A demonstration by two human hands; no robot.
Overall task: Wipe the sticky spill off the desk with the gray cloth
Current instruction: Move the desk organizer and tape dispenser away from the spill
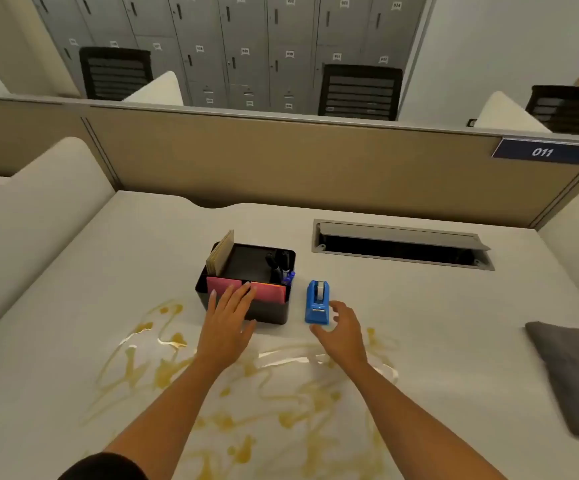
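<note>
black organizer sits right in front of my left hand, blue tape dispenser just ahead of my right hand, narrow gap between the two. open desk runs clear to the right up to the gray cloth. cable hatch gapes farther back.

Two bare forearms are seen, uncovered from wrist to elbow. A dark, black-looking sleeve is worn on the left upper arm, its edge ending near the elbow. No sleeve is seen on the right arm. The left hand and right hand are ungloved, with short, pale nails.
</note>
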